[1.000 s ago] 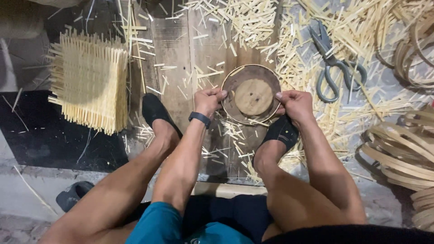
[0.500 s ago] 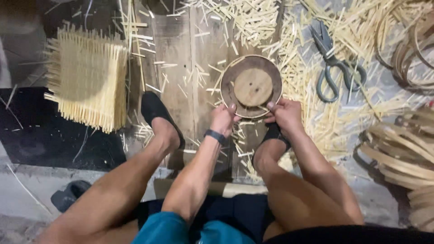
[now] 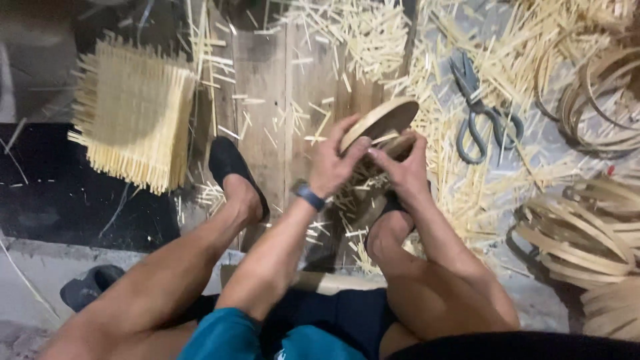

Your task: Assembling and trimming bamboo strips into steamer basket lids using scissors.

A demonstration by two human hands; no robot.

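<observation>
I hold a round bamboo-rimmed tray (image 3: pixel 381 120) tilted up off the wooden floor boards (image 3: pixel 267 133), its edge toward me. My left hand (image 3: pixel 337 160) grips its near left rim, with a dark band on the wrist. My right hand (image 3: pixel 400 167) grips the near right side, the fingertips of both hands almost touching. My two feet in black slippers rest on either side, the left slipper (image 3: pixel 230 167) on the boards and the right one mostly hidden under my hands.
A stack of square woven bamboo mats (image 3: pixel 133 127) lies at left. Grey scissors (image 3: pixel 477 113) lie to the right among scattered bamboo offcuts (image 3: pixel 373 33). Coils of bamboo strip hoops (image 3: pixel 580 227) pile at the right edge. A dark shoe (image 3: pixel 87 287) sits lower left.
The round tray lay flat on the floor with my hands at its sides; my hands slid to its near edge and lifted it, so it now stands tilted.
</observation>
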